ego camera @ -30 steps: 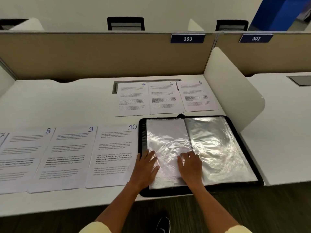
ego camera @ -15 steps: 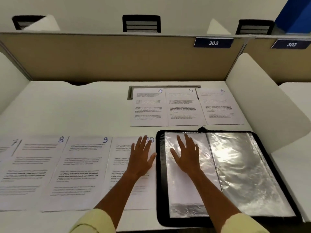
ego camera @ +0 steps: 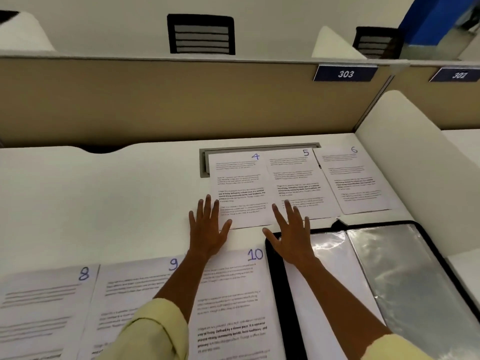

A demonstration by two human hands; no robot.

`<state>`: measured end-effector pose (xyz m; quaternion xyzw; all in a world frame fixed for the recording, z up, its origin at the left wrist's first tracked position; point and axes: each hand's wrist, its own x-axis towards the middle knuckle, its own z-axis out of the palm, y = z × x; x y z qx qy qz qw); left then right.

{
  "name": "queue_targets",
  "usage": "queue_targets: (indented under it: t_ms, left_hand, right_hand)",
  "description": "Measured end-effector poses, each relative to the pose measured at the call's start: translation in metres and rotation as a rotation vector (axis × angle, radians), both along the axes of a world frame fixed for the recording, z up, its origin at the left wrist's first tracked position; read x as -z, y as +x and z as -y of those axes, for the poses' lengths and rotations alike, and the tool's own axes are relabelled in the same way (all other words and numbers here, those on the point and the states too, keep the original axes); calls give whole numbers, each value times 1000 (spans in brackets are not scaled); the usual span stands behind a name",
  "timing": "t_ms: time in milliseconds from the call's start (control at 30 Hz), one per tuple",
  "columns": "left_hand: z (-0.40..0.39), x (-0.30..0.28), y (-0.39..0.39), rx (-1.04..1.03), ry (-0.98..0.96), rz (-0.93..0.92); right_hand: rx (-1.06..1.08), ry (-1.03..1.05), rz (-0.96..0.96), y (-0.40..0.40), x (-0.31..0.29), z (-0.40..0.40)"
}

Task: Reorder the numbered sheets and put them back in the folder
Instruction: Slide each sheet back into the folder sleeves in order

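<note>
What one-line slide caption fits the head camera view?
Both open hands, left and right, reach for sheet 4 beyond the open folder.

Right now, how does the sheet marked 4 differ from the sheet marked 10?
Sheet 4 lies in the far row next to sheet 5, while sheet 10 lies in the near row beside the open folder. Both open hands reach toward sheet 4: the left hand at its near left corner, the right hand by its near right; only the left forearm crosses sheet 10. Both are white printed pages with a blue handwritten number at the top right.
</note>
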<state>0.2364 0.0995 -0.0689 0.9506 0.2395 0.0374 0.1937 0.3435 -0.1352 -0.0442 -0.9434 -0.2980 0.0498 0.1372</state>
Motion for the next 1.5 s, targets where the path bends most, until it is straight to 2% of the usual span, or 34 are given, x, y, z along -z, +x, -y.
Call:
queue_targets:
  t_ms: [167, 367, 533, 800, 1033, 1167, 1267, 1500]
  left_hand:
    - [-8, 11, 27, -25, -33, 45]
    - [-6, 26, 37, -70, 119, -37]
    - [-5, 26, 37, -82, 129, -14]
    - [-5, 27, 39, -91, 138, -30]
    - [-4, 26, 38, -96, 155, -44]
    - [-4, 25, 39, -100, 143, -21]
    - [-3, 25, 39, -96, 146, -24]
    - [-4, 26, 38, -95, 147, -51]
  right_hand:
    - [-21, -57, 5, 29, 2, -27]
    - [-51, -70, -31, 76, 11, -53]
    - [-47, -126, -84, 115, 15, -83]
    - [-36, -93, -145, 154, 25, -116]
    - [-19, 131, -211, 155, 28, -119]
    - [-10, 391, -220, 155, 21, -120]
    - [59, 555, -305, 152, 14, -122]
    - [184, 595, -482, 139, -2, -106]
